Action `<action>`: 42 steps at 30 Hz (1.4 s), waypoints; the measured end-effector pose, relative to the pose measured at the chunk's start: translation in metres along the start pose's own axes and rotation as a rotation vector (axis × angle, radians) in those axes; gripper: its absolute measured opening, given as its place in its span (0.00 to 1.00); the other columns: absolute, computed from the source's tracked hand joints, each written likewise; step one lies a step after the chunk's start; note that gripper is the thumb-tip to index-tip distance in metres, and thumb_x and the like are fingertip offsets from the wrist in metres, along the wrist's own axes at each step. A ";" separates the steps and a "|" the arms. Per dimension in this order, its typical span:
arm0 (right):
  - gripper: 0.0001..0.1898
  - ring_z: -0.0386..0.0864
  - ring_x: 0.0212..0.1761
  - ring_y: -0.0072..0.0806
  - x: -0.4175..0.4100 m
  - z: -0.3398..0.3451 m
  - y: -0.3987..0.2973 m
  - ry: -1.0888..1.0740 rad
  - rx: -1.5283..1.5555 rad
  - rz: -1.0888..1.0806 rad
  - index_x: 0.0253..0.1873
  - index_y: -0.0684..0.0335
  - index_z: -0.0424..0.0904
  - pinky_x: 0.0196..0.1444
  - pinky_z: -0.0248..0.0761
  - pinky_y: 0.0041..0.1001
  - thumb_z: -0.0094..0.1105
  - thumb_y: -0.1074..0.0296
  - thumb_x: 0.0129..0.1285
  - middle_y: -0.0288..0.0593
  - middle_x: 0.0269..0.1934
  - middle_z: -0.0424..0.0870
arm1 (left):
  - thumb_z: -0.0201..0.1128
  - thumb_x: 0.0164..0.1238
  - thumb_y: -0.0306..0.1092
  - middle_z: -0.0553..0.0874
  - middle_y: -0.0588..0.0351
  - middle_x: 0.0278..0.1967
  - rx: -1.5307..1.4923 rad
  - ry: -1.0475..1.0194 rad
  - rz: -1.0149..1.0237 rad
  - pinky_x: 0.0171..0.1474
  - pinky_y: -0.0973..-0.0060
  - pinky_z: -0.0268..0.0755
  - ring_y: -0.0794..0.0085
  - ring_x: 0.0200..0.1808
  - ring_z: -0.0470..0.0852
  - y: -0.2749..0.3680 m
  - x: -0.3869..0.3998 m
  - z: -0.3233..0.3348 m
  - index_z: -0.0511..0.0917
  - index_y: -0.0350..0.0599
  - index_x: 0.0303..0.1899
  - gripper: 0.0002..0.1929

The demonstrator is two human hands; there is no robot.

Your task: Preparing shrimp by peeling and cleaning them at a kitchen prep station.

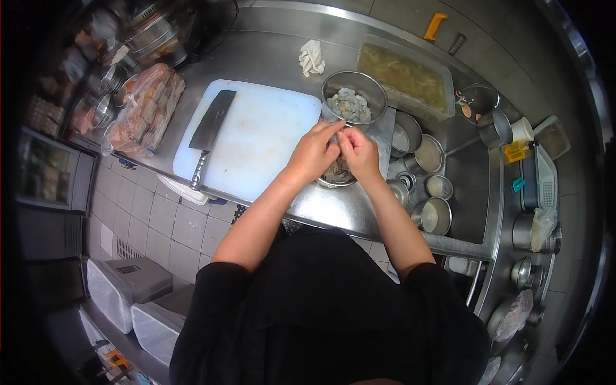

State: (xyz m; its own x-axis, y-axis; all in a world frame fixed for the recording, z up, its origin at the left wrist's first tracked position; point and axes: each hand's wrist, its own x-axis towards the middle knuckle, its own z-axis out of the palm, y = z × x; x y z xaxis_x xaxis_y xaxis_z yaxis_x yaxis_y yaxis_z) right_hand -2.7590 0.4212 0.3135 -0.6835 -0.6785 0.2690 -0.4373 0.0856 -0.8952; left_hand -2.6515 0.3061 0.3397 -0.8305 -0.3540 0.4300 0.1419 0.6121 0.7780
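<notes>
My left hand [314,148] and my right hand [358,150] meet at the fingertips. Pinched between them is a small greyish shrimp [334,139], mostly covered by the fingers. Below the hands sits a metal bowl [332,183] holding greyish-brown shrimp shells [338,172]; my hands hide part of it. Just beyond my fingers, a larger steel bowl [329,83] contains a heap of pale, peeled shrimp [352,104]. To the left lies a white cutting board [260,130], with a cleaver [213,120] resting along its left side, handle toward me.
A clear plastic tub [409,98] of murky brownish liquid stands at the back right. Several metal pots [435,215] crowd the sink [467,192] on the right. A crumpled white cloth [312,57] lies behind the board. Bagged food [149,110] rests at far left.
</notes>
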 end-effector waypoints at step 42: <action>0.14 0.83 0.43 0.43 0.015 -0.052 -0.048 -0.488 -0.541 -0.053 0.51 0.53 0.84 0.46 0.76 0.39 0.58 0.69 0.60 0.43 0.39 0.85 | 0.58 0.71 0.56 0.78 0.39 0.57 0.330 -0.081 -0.135 0.65 0.61 0.66 0.48 0.60 0.75 -0.032 0.127 0.019 0.82 0.37 0.51 0.27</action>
State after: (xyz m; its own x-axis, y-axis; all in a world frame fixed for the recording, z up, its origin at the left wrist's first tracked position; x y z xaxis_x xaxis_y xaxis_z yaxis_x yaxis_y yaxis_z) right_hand -2.7792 0.4450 0.3792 -0.3703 -0.9289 0.0052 -0.7767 0.3065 -0.5502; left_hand -2.7713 0.2548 0.3608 -0.8718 -0.3982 0.2853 -0.1426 0.7635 0.6299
